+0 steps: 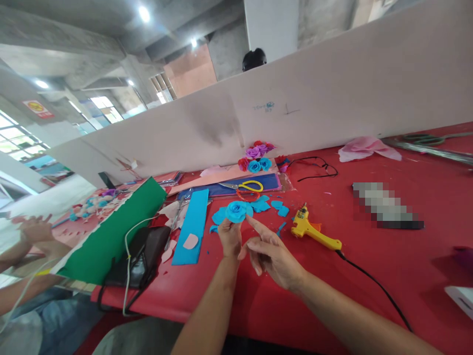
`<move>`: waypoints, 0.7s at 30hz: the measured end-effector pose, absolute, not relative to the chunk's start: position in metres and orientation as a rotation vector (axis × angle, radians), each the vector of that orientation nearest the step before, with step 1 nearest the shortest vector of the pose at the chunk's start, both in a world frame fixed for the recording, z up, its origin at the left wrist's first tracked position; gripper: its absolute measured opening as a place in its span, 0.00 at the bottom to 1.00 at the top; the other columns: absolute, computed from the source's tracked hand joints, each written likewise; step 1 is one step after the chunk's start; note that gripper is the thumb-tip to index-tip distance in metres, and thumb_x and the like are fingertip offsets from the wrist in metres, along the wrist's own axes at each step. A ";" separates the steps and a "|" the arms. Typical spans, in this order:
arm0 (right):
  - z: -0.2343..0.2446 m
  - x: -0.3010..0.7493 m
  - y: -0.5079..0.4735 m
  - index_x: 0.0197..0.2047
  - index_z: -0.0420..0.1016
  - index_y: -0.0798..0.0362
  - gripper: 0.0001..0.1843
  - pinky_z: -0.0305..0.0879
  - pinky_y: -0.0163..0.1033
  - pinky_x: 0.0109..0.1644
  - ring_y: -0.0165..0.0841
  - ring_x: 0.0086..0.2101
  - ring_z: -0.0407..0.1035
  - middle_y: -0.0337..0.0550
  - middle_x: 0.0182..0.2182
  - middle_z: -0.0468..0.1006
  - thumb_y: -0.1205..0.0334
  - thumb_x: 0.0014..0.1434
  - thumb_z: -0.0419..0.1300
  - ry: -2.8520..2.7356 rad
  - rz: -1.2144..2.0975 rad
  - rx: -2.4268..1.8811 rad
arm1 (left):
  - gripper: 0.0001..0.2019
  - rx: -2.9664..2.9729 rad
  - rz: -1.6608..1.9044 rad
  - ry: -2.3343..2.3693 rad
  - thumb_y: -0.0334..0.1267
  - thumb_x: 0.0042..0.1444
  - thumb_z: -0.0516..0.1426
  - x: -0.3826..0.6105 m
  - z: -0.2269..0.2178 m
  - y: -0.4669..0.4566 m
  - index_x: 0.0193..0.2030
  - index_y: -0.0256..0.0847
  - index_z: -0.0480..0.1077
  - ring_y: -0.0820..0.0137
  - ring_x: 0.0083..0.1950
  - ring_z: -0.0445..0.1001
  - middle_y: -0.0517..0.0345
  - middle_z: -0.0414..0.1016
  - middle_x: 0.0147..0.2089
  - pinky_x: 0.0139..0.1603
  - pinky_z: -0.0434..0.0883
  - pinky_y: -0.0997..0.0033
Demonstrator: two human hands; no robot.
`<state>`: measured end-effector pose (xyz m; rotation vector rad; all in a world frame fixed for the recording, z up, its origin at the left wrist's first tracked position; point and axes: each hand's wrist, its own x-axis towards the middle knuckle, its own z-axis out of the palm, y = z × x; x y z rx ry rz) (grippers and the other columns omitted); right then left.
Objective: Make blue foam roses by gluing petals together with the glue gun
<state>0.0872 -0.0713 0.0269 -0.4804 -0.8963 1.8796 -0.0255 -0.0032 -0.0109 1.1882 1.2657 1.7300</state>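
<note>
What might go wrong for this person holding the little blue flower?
The left hand pinches the blue rose only from below, so the right hand, reaching in, might knock petals loose. The glue gun lies nearby; if hot, its tip may burn, and its cord could snag an arm.

glue gun (312, 231) right of foam rose (236, 211), scissors (246, 186) behind it
</note>
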 end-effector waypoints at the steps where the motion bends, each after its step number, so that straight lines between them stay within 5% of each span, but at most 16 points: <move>1: 0.027 0.088 -0.071 0.67 0.45 0.51 0.39 0.51 0.30 0.17 0.24 0.14 0.62 0.41 0.26 0.79 0.65 0.55 0.56 -0.906 1.868 -0.485 | 0.06 1.177 1.721 1.250 0.35 0.46 0.60 -0.025 -0.010 -0.003 0.22 0.38 0.70 0.74 0.28 0.63 0.61 0.70 0.25 0.35 0.66 0.71; 6: 0.029 0.091 -0.070 0.63 0.52 0.48 0.33 0.51 0.30 0.18 0.24 0.15 0.60 0.38 0.26 0.77 0.63 0.55 0.57 -0.963 1.713 -0.527 | 0.08 1.147 1.725 1.111 0.36 0.47 0.59 -0.025 -0.011 -0.002 0.20 0.38 0.68 0.75 0.25 0.63 0.62 0.69 0.23 0.30 0.65 0.73; 11: 0.024 0.090 -0.061 0.49 0.66 0.49 0.18 0.49 0.30 0.19 0.22 0.16 0.56 0.34 0.24 0.72 0.63 0.54 0.58 -0.850 1.478 -0.708 | 0.06 1.140 1.728 0.986 0.38 0.45 0.61 -0.026 -0.018 0.001 0.25 0.38 0.71 0.73 0.28 0.66 0.60 0.72 0.25 0.34 0.67 0.71; 21: 0.020 0.093 -0.053 0.39 0.68 0.52 0.09 0.43 0.32 0.22 0.21 0.18 0.51 0.33 0.21 0.67 0.66 0.52 0.57 -0.762 1.751 -0.598 | 0.06 1.151 1.663 0.973 0.37 0.42 0.61 -0.025 -0.014 -0.003 0.21 0.38 0.70 0.74 0.26 0.65 0.62 0.71 0.23 0.32 0.67 0.72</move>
